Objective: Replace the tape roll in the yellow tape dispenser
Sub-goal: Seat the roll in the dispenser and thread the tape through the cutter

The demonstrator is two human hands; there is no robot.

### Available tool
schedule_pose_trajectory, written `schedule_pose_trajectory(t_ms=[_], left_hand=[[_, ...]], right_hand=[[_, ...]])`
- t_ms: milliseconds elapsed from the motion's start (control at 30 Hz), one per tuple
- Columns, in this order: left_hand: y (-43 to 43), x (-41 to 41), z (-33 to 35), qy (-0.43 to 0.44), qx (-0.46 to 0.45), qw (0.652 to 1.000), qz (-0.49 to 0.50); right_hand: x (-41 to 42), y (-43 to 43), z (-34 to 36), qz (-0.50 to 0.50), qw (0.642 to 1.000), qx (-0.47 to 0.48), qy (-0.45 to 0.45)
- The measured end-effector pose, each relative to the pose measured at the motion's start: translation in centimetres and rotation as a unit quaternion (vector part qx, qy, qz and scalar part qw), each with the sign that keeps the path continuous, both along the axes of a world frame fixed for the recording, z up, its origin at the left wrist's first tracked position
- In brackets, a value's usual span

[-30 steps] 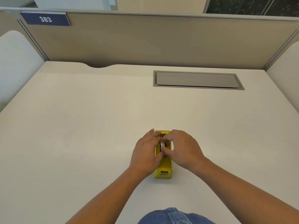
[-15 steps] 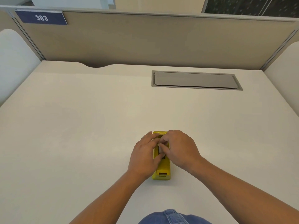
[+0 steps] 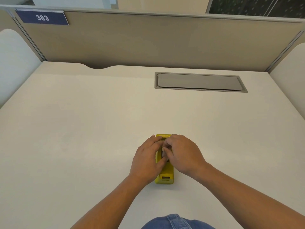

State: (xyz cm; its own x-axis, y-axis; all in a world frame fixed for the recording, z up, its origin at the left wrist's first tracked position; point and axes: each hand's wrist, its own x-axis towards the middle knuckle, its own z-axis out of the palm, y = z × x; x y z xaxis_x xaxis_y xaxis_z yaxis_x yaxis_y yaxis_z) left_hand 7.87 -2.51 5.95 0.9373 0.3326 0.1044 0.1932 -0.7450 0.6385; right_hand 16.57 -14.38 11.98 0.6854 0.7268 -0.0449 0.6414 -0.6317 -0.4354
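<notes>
yellow tape dispenser under two hands

bent fingertips (image 3: pixel 165 148) of the right hand (image 3: pixel 183 154) pinch something small and dark in the slot; i cannot tell if it is the roll. the left hand (image 3: pixel 146 161) lies flat on the left side, fingers together. the yellow tape dispenser (image 3: pixel 165 176) sits on the pale desk (image 3: pixel 82 129), close to the person. a grey lid (image 3: pixel 199 82) lies far back.

1. A pale cream desk (image 3: pixel 82 138) fills most of the frame.
2. A yellow tape dispenser (image 3: pixel 165 176) stands on it, lower centre.
3. A grey rectangular cable hatch (image 3: pixel 199 82) sits flush in its surface, upper right of centre.
</notes>
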Motion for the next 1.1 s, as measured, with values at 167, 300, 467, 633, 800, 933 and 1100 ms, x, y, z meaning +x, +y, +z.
schedule_pose_trajectory(t_ms=[167, 300, 467, 633, 800, 933, 1100], left_hand=[[0.0, -0.1, 0.2, 0.005, -0.004, 1.000, 0.000], [0.2, -0.3, 0.5, 0.024, -0.011, 1.000, -0.015], [0.7, -0.8, 1.0, 0.067, -0.039, 0.995, -0.059], [2.0, -1.5, 0.8, 0.151, -0.068, 0.975, -0.145], [2.1, -1.5, 0.6, 0.139, 0.010, 0.979, -0.148], [1.8, -1.7, 0.5, 0.125, 0.013, 0.984, -0.128], [1.7, -1.7, 0.5, 0.116, 0.017, 0.987, -0.113]], right_hand=[[-0.3, -0.2, 0.2, -0.004, 1.000, -0.001, 0.009], [-0.4, -0.4, 0.3, -0.008, 1.000, 0.001, 0.020], [-0.5, -0.6, 0.4, -0.008, 1.000, -0.002, 0.022], [-0.9, -0.7, 0.2, -0.013, 1.000, 0.001, 0.029], [-1.2, -0.9, 0.2, -0.013, 1.000, -0.001, 0.025], [-1.6, -1.1, 0.2, -0.009, 1.000, -0.005, 0.023], [-2.3, -1.6, 0.2, -0.006, 1.000, -0.008, 0.025]])
